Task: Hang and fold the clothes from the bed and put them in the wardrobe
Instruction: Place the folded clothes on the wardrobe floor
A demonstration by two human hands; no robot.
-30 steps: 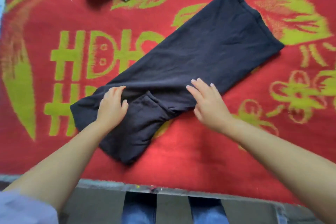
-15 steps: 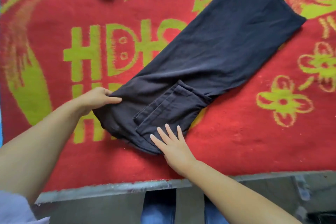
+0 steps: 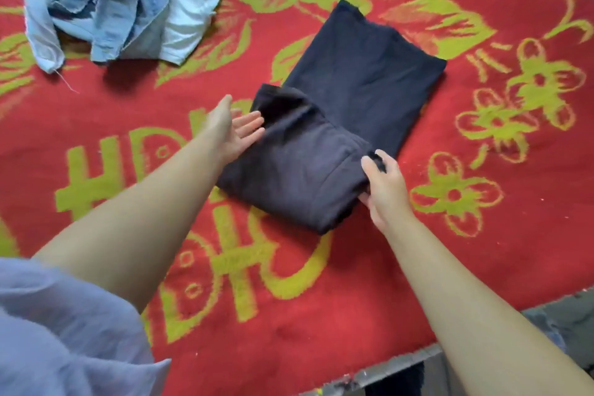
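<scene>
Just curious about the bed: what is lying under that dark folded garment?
Under the dark garment lies the red and green blanket; its pattern there is covered. The right hand grips the garment's edge, fingers partly hidden beneath.

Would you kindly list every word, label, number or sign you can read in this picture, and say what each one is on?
No plain word, number or brand can be read.
Large yellow-green sign woven into the red blanket: partly under the arms, it cannot be read with confidence.
Dark trousers: no label shows.
Pale denim clothes: no label shows.
</scene>
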